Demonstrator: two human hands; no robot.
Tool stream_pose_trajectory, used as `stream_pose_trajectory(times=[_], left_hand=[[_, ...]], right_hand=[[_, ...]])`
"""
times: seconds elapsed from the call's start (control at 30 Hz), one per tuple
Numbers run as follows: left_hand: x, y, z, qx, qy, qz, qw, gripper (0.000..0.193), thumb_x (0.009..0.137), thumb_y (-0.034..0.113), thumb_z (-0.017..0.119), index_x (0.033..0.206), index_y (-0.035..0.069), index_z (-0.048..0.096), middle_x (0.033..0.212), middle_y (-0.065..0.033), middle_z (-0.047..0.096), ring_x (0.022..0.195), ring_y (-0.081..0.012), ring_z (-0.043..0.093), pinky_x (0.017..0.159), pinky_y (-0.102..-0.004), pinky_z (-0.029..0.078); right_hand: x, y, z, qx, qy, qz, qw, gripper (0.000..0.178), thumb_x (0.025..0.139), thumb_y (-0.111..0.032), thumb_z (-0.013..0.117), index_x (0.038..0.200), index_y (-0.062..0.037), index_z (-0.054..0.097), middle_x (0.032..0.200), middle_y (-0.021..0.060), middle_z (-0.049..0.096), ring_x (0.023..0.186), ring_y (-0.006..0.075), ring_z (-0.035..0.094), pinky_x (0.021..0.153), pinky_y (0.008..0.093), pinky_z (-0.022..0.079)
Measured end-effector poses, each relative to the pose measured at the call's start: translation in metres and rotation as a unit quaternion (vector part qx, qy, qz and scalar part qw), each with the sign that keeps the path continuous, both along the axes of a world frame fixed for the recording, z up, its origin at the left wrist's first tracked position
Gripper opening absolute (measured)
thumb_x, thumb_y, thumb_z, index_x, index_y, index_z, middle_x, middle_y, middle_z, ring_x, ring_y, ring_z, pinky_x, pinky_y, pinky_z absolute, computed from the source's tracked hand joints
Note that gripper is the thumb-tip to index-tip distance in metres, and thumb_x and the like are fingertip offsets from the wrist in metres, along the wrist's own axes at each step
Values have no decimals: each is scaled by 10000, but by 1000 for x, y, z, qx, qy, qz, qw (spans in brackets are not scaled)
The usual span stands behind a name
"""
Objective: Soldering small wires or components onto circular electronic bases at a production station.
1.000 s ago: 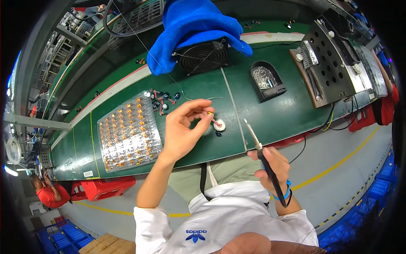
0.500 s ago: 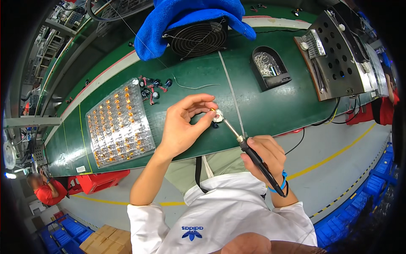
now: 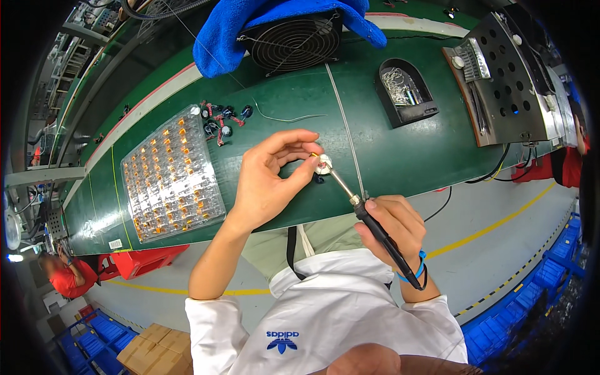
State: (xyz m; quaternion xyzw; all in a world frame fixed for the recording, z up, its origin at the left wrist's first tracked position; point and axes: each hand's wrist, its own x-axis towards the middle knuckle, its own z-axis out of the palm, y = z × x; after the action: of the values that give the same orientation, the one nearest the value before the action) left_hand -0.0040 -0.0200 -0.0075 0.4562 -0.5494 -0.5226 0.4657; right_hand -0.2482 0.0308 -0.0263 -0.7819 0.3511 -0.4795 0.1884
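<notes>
Pinching a small orange part [image 3: 315,155], the left hand [image 3: 272,175] has its thumb and forefinger almost together, while the right hand [image 3: 397,228] is closed around the handle of a soldering iron [image 3: 375,228]. The iron's tip points left at a white round piece [image 3: 324,165] just beside the pinch; whether they touch is too small to tell. The step in hand looks like applying the tip there, which next calls for a steady pinch and fine tip control. Left on the green bench [image 3: 275,94] lies a clear tray [image 3: 212,187]; a fan [image 3: 294,42] stands on the far side.
</notes>
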Motion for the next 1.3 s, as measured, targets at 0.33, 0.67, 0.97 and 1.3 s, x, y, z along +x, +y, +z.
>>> stream_pose_trajectory(times=[0.33,0.67,0.97,1.3], left_hand=[[0,1,-2,-13,-2,1,1000,369,920,-132,683,1279,-80,613,1132,-138,700,1114,-217,709,1004,-338,581],[1,1,2,-40,-44,-19,998,362,924,-108,695,1277,-69,627,1151,-156,720,1091,-202,711,990,-331,582],[2,2,3,-72,-93,-22,993,294,924,-93,720,1213,-64,677,1157,-159,733,1076,-214,724,976,-329,586],[-2,1,0,-83,-81,8,993,321,931,-36,738,1243,-60,669,1107,-149,773,1033,-210,756,941,-324,600]], right_hand=[[-4,0,-4,-2,-17,8,1000,378,827,-97,855,1127,63,690,880,176,718,750,327,703,676,374,574],[-12,0,-6,15,-56,10,998,495,705,-14,878,1153,71,686,886,182,720,756,354,712,671,394,583],[-15,0,-6,11,-54,5,998,491,705,-20,877,1149,69,688,881,183,721,761,357,712,675,394,583],[-10,-6,-2,0,-29,21,999,389,797,-97,863,1096,84,693,861,179,712,766,339,699,685,385,574]])
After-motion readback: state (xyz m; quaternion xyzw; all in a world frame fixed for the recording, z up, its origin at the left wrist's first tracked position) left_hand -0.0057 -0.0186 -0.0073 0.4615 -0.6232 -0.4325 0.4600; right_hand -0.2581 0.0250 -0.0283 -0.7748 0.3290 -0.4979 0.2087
